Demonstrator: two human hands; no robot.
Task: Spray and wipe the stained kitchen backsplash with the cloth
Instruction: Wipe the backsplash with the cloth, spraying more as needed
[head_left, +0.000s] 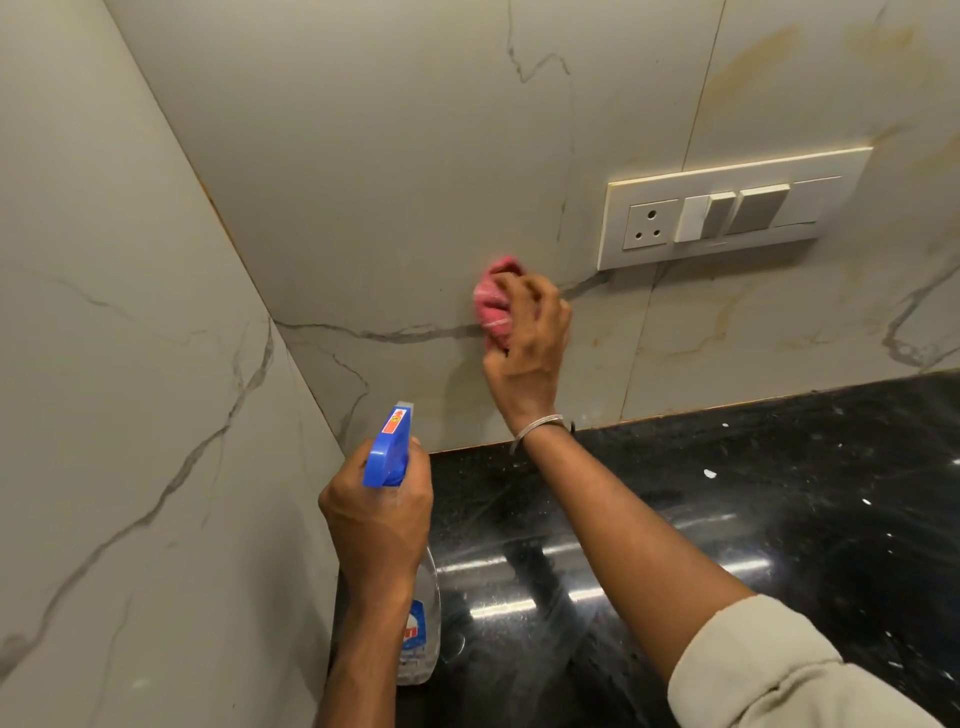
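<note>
My right hand presses a bunched pink cloth against the marble-look backsplash, just left of and below the switch plate. Most of the cloth is hidden under my fingers. My left hand grips the neck of a clear spray bottle with a blue trigger head, held above the counter's left end with the nozzle pointing up toward the wall. Yellowish stains mark the backsplash at the upper right and faintly below the cloth.
A cream switch plate with a socket is mounted on the wall right of the cloth. A glossy black counter with white specks meets the backsplash below. A marble side wall closes off the corner on the left.
</note>
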